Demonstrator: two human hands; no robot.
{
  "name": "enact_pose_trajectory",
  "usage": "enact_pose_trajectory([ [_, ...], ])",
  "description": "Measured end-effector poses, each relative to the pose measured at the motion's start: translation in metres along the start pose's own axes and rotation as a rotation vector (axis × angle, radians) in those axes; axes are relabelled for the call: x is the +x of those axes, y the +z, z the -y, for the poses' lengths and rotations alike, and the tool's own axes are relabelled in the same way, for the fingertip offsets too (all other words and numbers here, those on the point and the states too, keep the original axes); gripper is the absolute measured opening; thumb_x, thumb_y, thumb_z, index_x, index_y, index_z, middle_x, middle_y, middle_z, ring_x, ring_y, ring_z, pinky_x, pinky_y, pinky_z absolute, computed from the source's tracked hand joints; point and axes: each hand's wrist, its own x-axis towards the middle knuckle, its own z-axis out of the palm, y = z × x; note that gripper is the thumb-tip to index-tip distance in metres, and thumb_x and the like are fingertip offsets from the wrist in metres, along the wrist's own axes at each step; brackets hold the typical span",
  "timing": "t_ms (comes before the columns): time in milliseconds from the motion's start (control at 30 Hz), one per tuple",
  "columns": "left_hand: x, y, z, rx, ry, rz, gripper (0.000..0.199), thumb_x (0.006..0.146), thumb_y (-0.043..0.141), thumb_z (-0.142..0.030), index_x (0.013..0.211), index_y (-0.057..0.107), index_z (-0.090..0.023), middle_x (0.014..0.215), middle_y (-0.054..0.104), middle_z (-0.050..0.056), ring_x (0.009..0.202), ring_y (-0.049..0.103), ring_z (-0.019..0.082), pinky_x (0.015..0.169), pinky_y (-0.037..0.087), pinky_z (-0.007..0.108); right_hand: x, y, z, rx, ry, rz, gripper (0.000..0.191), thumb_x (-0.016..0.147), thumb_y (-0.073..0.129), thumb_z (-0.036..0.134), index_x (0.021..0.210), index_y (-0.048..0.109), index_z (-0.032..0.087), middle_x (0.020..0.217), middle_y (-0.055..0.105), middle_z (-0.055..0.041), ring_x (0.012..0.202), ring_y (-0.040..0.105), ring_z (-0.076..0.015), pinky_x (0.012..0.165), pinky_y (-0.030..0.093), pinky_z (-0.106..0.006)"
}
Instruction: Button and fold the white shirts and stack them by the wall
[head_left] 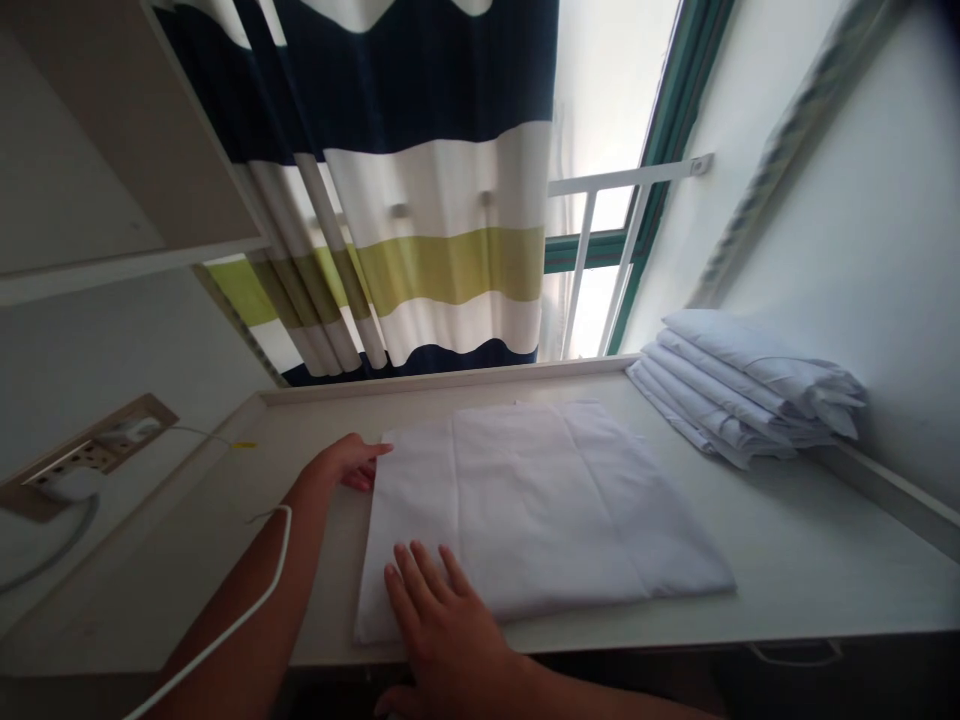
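Note:
A folded white cloth (525,510) lies flat on the white desk, with crease lines running across it. At its far left corner, my left hand (355,462) grips the edge, thumb on top and fingers curled at the side, partly hidden. My right hand (442,620) rests palm down on the near left part of the cloth, fingers stretched out.
A stack of folded white cloths (742,390) sits at the back right by the wall. A white cable (247,610) passes in front of my left forearm. Plugs fill a wall socket panel (90,455) at left. A striped curtain (442,200) hangs behind the desk (810,560).

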Motion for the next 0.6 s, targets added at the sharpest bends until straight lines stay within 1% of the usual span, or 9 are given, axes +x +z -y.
enact_pose_trajectory([
  [33, -0.005, 0.001, 0.001, -0.009, -0.012, 0.021, 0.052, 0.053, 0.093, -0.046, 0.079, 0.068, -0.009, 0.071, 0.073, 0.019, 0.065, 0.072, 0.032, 0.056, 0.057, 0.037, 0.002, 0.013, 0.007, -0.008, 0.019, 0.001, 0.105, 0.088, 0.057, 0.072, 0.159, 0.023, 0.002, 0.165, 0.020, -0.0262, 0.154, 0.019, -0.0408, 0.122, 0.024, -0.063],
  [100, -0.014, 0.005, 0.004, -0.032, -0.023, 0.033, 0.051, 0.052, 0.094, -0.047, 0.076, 0.068, -0.010, 0.070, 0.073, 0.016, 0.061, 0.069, 0.026, 0.053, 0.056, 0.032, 0.006, 0.036, 0.011, -0.048, 0.049, -0.002, 0.104, 0.087, 0.059, 0.070, 0.157, 0.027, -0.001, 0.163, 0.024, -0.0293, 0.153, 0.023, -0.0431, 0.120, 0.026, -0.065],
  [200, -0.019, 0.011, 0.011, -0.075, -0.029, 0.019, 0.047, 0.052, 0.094, -0.046, 0.070, 0.067, -0.012, 0.063, 0.070, 0.010, 0.053, 0.063, 0.018, 0.048, 0.050, 0.026, 0.008, 0.055, 0.007, -0.115, 0.058, -0.017, 0.095, 0.091, 0.061, 0.062, 0.154, 0.031, -0.001, 0.161, 0.030, -0.0297, 0.150, 0.029, -0.0434, 0.118, 0.031, -0.066],
  [300, -0.017, 0.015, 0.016, -0.121, -0.028, 0.014, 0.042, 0.053, 0.095, -0.040, 0.066, 0.065, -0.014, 0.053, 0.064, 0.005, 0.047, 0.057, 0.016, 0.044, 0.043, 0.025, 0.008, 0.059, 0.006, -0.141, 0.078, -0.053, 0.082, 0.093, 0.063, 0.051, 0.155, 0.034, 0.005, 0.159, 0.038, -0.0240, 0.147, 0.036, -0.0401, 0.115, 0.036, -0.062],
  [367, -0.016, 0.017, 0.017, -0.153, -0.022, 0.019, 0.037, 0.054, 0.094, -0.035, 0.067, 0.066, -0.014, 0.052, 0.063, 0.004, 0.047, 0.057, 0.017, 0.043, 0.043, 0.025, 0.008, 0.059, 0.007, -0.146, 0.091, -0.083, 0.077, 0.094, 0.064, 0.047, 0.154, 0.035, 0.008, 0.155, 0.046, -0.0213, 0.143, 0.041, -0.0382, 0.113, 0.039, -0.060],
  [467, -0.017, 0.022, 0.017, -0.199, -0.008, 0.024, 0.032, 0.057, 0.091, -0.029, 0.074, 0.069, -0.014, 0.059, 0.068, 0.005, 0.051, 0.060, 0.018, 0.047, 0.047, 0.026, 0.008, 0.058, 0.008, -0.156, 0.108, -0.118, 0.073, 0.094, 0.064, 0.047, 0.152, 0.039, 0.010, 0.145, 0.056, -0.0191, 0.138, 0.046, -0.0385, 0.110, 0.042, -0.060],
  [600, -0.024, 0.028, 0.018, -0.258, 0.024, 0.042, 0.036, 0.058, 0.089, -0.028, 0.085, 0.070, -0.014, 0.072, 0.074, 0.006, 0.058, 0.066, 0.020, 0.052, 0.054, 0.029, 0.006, 0.057, 0.010, -0.178, 0.111, -0.152, 0.060, 0.094, 0.062, 0.049, 0.141, 0.052, 0.012, 0.135, 0.062, -0.0169, 0.136, 0.047, -0.0413, 0.108, 0.041, -0.062],
])
